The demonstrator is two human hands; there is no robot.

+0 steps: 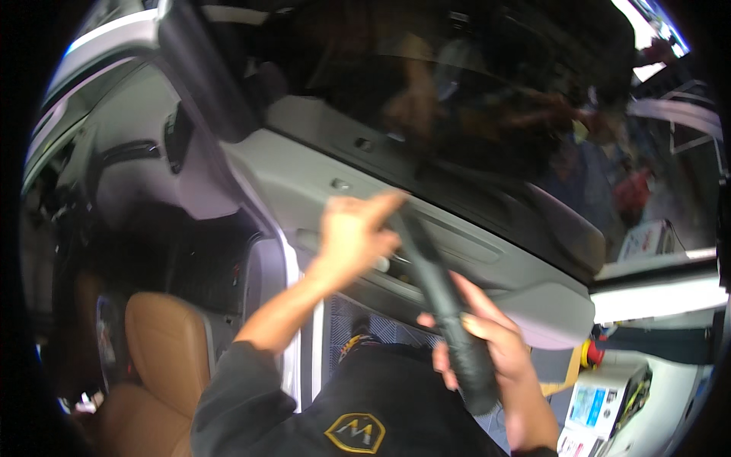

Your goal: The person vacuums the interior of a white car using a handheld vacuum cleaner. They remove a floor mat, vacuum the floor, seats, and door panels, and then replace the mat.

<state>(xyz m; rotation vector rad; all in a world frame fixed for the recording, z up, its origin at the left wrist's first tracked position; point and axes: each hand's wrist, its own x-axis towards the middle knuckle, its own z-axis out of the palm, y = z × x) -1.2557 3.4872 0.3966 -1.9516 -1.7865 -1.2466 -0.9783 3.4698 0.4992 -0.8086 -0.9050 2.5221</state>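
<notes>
Right hand [502, 343] grips thick end of black tube-shaped tool [435, 278], above car door panel [278, 171]. Left hand [350, 234] blurred near tip; grip, cannot tell. Probably stiff, light; hold thick body.

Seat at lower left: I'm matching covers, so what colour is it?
The seat is tan brown, clearest in the head view.

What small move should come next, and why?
Perhaps ease the black tool slightly along the door: the right hand grips it, its far end appears over the door, and the left hand is close by that end, though contact is unclear.
</notes>
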